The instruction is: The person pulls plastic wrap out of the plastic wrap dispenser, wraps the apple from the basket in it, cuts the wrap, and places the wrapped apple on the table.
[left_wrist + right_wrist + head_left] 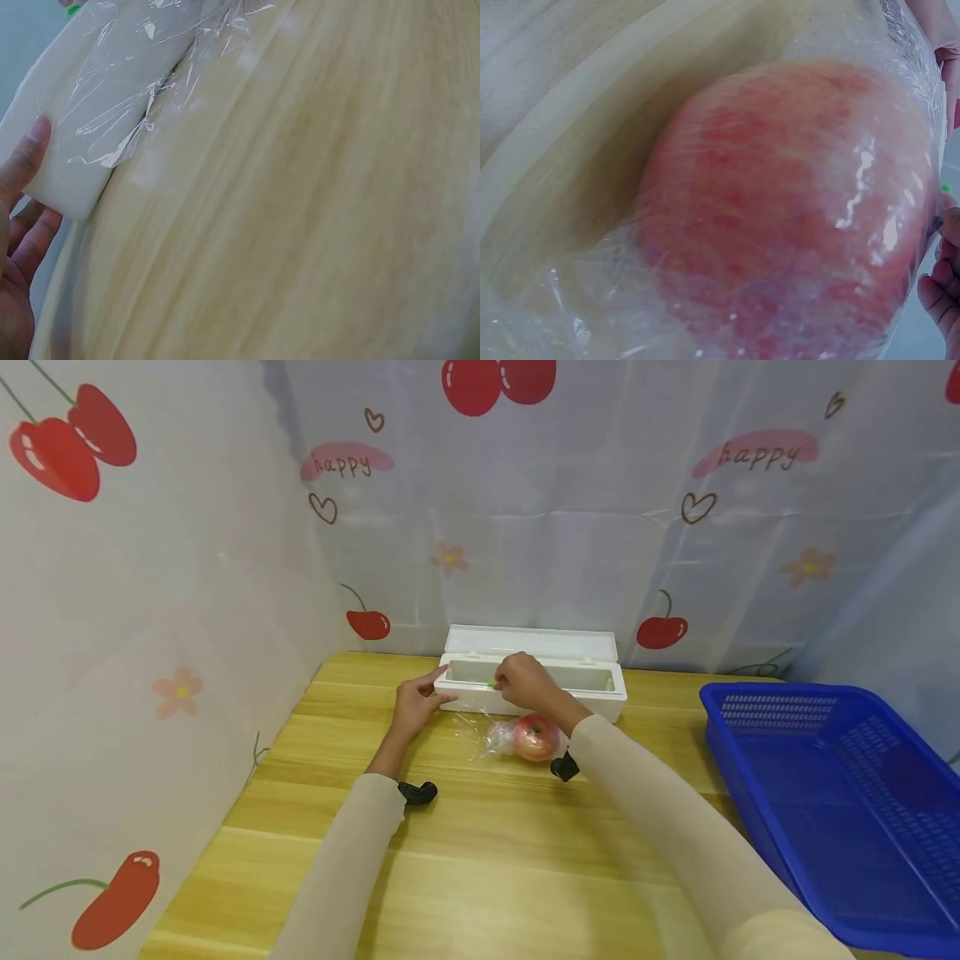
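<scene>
A long white cling film dispenser (596, 703) stands at the table's back with its lid (532, 643) raised. My left hand (415, 703) grips its left end; in the left wrist view the thumb (34, 142) lies on the front face and the fingers are round the end. My right hand (525, 678) pinches the small green slide cutter (491, 683) on the front edge. Clear film (127, 97) hangs down over the dispenser's front. Just before it sits a red apple (536, 739) covered in film, large in the right wrist view (780, 195).
A blue plastic basket (757, 827) takes up the right side of the wooden table (480, 877). A white curtain (540, 543) printed with cherries rises right behind the dispenser, and another stretch of it runs along the left.
</scene>
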`<move>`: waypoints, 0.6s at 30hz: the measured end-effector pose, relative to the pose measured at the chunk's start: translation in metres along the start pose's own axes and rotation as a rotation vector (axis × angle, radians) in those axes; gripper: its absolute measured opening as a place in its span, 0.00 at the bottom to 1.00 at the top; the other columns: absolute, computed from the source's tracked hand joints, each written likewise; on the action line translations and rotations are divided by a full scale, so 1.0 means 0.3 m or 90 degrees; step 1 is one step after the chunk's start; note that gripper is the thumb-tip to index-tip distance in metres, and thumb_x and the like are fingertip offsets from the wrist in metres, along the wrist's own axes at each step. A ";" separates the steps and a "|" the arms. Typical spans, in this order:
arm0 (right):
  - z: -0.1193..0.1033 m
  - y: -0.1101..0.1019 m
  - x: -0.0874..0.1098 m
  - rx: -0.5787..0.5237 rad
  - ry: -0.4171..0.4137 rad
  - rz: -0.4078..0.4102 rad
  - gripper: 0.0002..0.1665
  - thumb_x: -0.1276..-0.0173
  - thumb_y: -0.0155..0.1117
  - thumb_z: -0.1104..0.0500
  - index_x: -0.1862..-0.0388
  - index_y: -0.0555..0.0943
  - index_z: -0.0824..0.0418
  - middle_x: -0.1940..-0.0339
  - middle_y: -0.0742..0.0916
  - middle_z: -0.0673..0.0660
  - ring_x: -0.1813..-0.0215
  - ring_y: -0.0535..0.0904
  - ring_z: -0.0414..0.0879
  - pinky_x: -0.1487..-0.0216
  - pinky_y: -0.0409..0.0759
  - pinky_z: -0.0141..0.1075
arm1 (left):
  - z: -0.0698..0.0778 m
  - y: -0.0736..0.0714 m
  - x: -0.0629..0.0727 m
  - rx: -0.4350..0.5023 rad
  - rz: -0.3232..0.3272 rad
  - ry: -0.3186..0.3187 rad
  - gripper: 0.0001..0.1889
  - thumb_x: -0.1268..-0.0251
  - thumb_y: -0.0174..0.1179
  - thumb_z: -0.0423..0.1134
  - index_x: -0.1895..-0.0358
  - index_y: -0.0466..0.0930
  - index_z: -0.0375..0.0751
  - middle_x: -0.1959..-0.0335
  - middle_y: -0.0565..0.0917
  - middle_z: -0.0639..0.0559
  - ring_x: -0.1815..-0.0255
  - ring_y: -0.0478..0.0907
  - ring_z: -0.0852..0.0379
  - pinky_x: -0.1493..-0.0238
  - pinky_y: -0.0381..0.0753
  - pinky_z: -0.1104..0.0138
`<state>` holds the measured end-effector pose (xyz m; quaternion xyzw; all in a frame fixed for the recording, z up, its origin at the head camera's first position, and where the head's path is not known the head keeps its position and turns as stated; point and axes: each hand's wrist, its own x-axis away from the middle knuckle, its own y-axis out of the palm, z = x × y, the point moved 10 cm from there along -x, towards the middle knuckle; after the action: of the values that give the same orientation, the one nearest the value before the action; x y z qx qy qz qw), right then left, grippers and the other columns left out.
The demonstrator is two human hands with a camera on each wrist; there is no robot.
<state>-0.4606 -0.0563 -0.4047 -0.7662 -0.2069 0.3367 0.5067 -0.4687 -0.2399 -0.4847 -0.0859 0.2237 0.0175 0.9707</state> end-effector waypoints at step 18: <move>0.086 -0.053 0.093 -0.016 0.036 0.010 0.21 0.36 0.68 0.69 0.87 0.76 0.59 0.86 0.71 0.48 0.76 0.61 0.43 0.70 0.62 0.36 | 0.103 0.011 0.021 -0.014 -0.018 0.010 0.29 0.47 0.72 0.19 0.39 0.77 0.22 0.37 0.75 0.29 0.36 0.75 0.38 0.59 0.83 0.75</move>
<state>-0.4597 -0.0152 -0.4052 -0.7831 -0.1906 0.3167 0.5001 -0.4501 -0.2312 -0.4605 -0.1000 0.2298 0.0053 0.9681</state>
